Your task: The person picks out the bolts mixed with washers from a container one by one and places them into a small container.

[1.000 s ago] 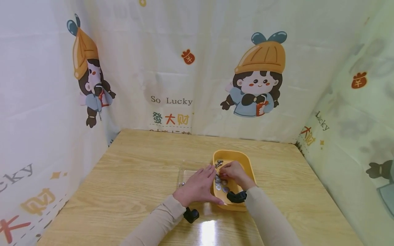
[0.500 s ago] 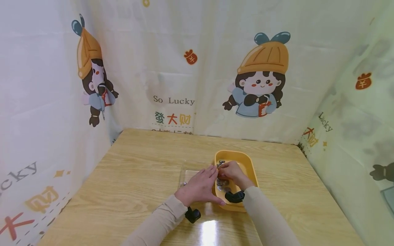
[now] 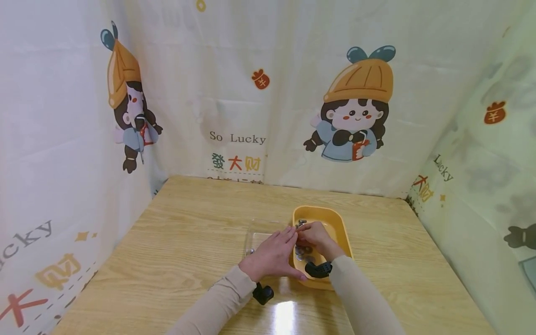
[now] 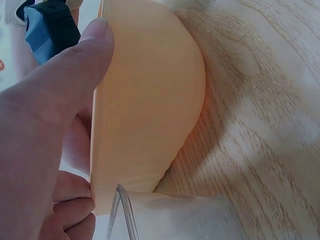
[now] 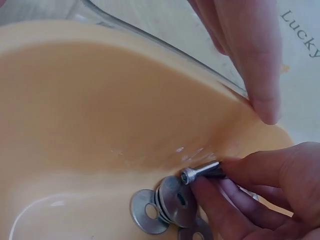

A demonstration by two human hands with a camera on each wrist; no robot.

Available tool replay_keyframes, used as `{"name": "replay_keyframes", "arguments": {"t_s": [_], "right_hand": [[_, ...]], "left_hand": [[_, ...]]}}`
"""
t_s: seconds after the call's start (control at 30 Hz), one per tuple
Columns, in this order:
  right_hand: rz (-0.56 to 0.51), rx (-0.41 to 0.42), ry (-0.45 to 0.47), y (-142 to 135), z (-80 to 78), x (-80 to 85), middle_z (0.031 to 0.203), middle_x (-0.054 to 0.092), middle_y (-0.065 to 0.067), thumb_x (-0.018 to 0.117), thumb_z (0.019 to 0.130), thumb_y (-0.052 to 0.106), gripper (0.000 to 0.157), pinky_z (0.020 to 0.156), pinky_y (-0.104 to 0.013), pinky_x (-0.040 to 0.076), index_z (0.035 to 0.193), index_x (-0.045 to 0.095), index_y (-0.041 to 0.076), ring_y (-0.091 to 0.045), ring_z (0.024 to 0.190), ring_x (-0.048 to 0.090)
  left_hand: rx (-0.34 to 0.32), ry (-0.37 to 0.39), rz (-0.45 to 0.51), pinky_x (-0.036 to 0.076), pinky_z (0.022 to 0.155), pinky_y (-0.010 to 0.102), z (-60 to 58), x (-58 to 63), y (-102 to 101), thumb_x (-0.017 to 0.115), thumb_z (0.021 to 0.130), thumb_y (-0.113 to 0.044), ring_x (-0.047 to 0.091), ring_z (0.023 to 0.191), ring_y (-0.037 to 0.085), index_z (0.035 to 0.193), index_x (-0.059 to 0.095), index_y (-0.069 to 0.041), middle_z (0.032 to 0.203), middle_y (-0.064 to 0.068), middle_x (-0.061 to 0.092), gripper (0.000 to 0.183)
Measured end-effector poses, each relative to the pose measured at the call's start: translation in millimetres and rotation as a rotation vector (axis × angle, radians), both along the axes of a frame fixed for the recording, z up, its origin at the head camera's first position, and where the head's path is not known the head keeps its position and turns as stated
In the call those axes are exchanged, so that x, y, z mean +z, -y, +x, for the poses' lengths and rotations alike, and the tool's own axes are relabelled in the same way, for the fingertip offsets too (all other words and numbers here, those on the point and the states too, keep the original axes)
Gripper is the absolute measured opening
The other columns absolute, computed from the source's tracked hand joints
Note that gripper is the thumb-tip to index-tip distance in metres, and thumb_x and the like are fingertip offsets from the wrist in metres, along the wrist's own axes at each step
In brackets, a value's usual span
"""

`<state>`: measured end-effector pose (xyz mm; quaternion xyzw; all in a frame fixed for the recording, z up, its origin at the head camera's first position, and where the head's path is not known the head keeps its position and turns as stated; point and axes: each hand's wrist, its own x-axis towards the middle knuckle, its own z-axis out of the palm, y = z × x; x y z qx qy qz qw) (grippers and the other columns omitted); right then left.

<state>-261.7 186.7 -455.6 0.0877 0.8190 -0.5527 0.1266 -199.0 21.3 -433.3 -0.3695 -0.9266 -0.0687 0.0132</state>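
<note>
A yellow tray stands on the table, with several metal washers and small screws along its left side. My left hand rests on the tray's left rim, fingers stretched out. Its thumb touches the rim in the left wrist view, where the tray's outer wall shows. Inside the tray my right hand pinches a socket-head bolt between thumb and finger, just above a small stack of washers. Left fingertips touch the rim in the right wrist view.
Left of the tray, a clear plastic box lies partly beneath my left hand, with a small shiny piece in it. Wrist cameras sit on both arms. A printed curtain closes off the table's back and sides.
My right hand has shifted slightly within the tray, closer to the left fingertips. The left hand stays on the rim. The whole head view has shifted a little.
</note>
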Motion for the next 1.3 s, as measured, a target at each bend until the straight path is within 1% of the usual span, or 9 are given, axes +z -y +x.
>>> {"name": "replay_keyframes", "arguments": {"t_s": [0.17,0.33,0.43,0.57,0.7,0.8,0.97,1.1,1.3], "right_hand": [[-0.004,-0.010,-0.014,-0.9,0.4,-1.0,0.085,0.069,-0.014,0.061,0.081,0.003,0.019,0.075,-0.038,0.054,0.097,0.067,-0.005,-0.020,0.073,0.066],[-0.013,-0.009,-0.010,-4.0,0.6,-0.7,0.088,0.069,-0.015,0.061,0.082,0.003,0.020,0.077,-0.038,0.053,0.099,0.066,-0.004,-0.022,0.076,0.067],[-0.029,-0.012,-0.007,-6.1,0.5,-0.5,0.089,0.068,-0.016,0.061,0.082,0.003,0.020,0.076,-0.038,0.054,0.099,0.066,-0.004,-0.024,0.078,0.067],[-0.048,-0.038,-0.012,-9.5,0.4,0.1,0.090,0.067,-0.016,0.061,0.081,0.002,0.018,0.074,-0.037,0.054,0.097,0.067,-0.005,-0.026,0.080,0.067],[-0.073,-0.055,-0.021,-12.4,0.2,0.5,0.094,0.066,-0.020,0.061,0.081,0.001,0.018,0.074,-0.036,0.054,0.096,0.066,-0.007,-0.027,0.082,0.067],[-0.065,-0.048,-0.029,-13.8,1.3,2.1,0.097,0.065,-0.023,0.060,0.081,0.000,0.020,0.074,-0.037,0.054,0.099,0.065,-0.009,-0.028,0.082,0.067],[-0.046,-0.049,-0.015,-17.1,2.8,6.4,0.096,0.065,-0.021,0.059,0.083,0.003,0.021,0.077,-0.039,0.053,0.101,0.064,-0.008,-0.030,0.082,0.066],[-0.098,-0.039,-0.002,-19.1,2.8,10.4,0.098,0.064,-0.023,0.057,0.084,0.004,0.023,0.080,-0.042,0.051,0.103,0.062,-0.009,-0.034,0.086,0.065],[-0.147,-0.039,-0.023,-20.7,1.0,12.5,0.101,0.063,-0.025,0.058,0.084,0.004,0.024,0.076,-0.039,0.053,0.103,0.062,-0.011,-0.032,0.083,0.066]], "left_hand": [[-0.002,-0.009,-0.008,0.024,0.110,0.039,-0.7,0.1,-1.5,0.041,0.061,-0.084,0.012,0.139,0.021,0.142,0.022,-0.004,0.150,0.010,0.016,0.116],[-0.007,-0.022,-0.005,0.024,0.110,0.039,-0.6,0.0,-1.7,0.040,0.062,-0.084,0.014,0.139,0.022,0.142,0.023,-0.003,0.149,0.012,0.019,0.115],[-0.008,-0.018,-0.005,0.024,0.110,0.040,0.1,0.4,-1.5,0.039,0.062,-0.084,0.014,0.139,0.021,0.142,0.022,-0.004,0.150,0.011,0.018,0.115],[-0.003,-0.008,-0.008,0.023,0.111,0.040,1.0,1.1,-1.1,0.037,0.062,-0.085,0.012,0.139,0.020,0.143,0.020,-0.005,0.150,0.009,0.015,0.115],[0.006,-0.001,-0.012,0.022,0.111,0.039,0.4,1.5,-0.7,0.036,0.062,-0.085,0.011,0.139,0.020,0.144,0.018,-0.007,0.150,0.010,0.015,0.115],[0.008,0.004,-0.014,0.022,0.111,0.039,-0.7,0.9,-0.4,0.036,0.061,-0.086,0.010,0.139,0.020,0.144,0.017,-0.008,0.150,0.010,0.015,0.115],[-0.005,0.005,-0.010,0.021,0.111,0.038,-1.5,-0.7,0.4,0.035,0.062,-0.086,0.011,0.139,0.020,0.144,0.017,-0.007,0.150,0.010,0.015,0.115],[-0.016,0.007,0.000,0.022,0.111,0.038,-1.3,-1.8,1.7,0.034,0.062,-0.085,0.011,0.139,0.022,0.144,0.017,-0.006,0.150,0.012,0.015,0.115],[-0.021,0.022,0.044,0.021,0.111,0.038,-2.1,-2.7,4.2,0.038,0.063,-0.084,0.014,0.139,0.025,0.143,0.016,-0.004,0.150,0.013,0.014,0.116]]}}
